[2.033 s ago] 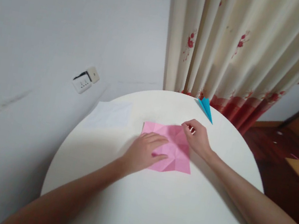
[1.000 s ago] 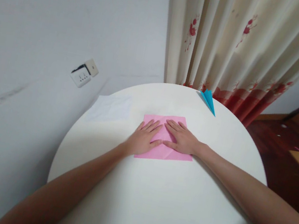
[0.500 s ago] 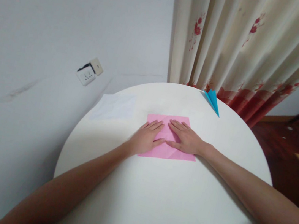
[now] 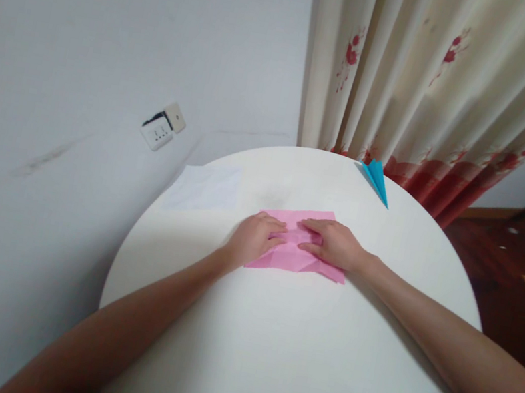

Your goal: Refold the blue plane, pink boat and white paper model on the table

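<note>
A creased pink paper lies flat near the middle of the round white table. My left hand rests on the paper's left part and my right hand on its right part. The fingers of both hands are curled in toward each other and pinch the paper near its centre. The paper's far edge shows just beyond my knuckles. Both forearms reach in from the near edge of the table.
A small blue folded paper lies at the table's far edge by the cream curtain with red flowers. A white sheet sits at the table's left rim. A wall socket is on the wall; wooden floor lies to the right.
My right hand came from the paper's far corner onto its middle. Both hands first lay flat with fingers spread; now the fingers are curled and gather the paper between them.
</note>
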`<state>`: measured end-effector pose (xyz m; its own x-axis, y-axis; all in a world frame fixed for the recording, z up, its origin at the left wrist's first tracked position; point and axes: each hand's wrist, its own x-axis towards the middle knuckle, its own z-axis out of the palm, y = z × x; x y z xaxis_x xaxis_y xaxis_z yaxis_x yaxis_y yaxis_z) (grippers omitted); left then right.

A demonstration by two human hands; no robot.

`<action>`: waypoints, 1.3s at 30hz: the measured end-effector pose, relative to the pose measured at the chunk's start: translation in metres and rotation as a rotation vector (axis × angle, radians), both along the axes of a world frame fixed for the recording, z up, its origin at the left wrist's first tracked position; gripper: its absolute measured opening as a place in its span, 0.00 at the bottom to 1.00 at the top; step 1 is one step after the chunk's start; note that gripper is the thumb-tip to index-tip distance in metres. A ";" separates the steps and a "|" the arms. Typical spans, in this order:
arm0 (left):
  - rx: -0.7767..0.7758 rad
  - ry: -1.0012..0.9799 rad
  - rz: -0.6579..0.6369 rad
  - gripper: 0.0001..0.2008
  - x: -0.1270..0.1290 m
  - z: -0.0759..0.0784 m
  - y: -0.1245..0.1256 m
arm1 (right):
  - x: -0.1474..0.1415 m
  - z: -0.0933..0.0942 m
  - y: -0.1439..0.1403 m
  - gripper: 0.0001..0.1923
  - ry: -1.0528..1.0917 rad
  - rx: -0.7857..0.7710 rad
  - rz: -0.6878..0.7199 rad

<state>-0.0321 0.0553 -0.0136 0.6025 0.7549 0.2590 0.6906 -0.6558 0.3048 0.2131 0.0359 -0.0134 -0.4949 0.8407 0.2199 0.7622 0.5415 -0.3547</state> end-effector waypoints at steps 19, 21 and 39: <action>0.042 -0.804 0.352 0.10 -0.006 0.032 0.005 | 0.015 0.016 0.013 0.15 1.017 -0.068 -0.243; 0.047 -0.750 0.387 0.11 -0.009 0.028 0.009 | 0.013 0.011 0.014 0.14 1.015 -0.059 -0.251; -0.037 0.310 -0.014 0.28 0.010 -0.007 -0.011 | -0.004 -0.007 0.006 0.21 0.081 0.227 -0.398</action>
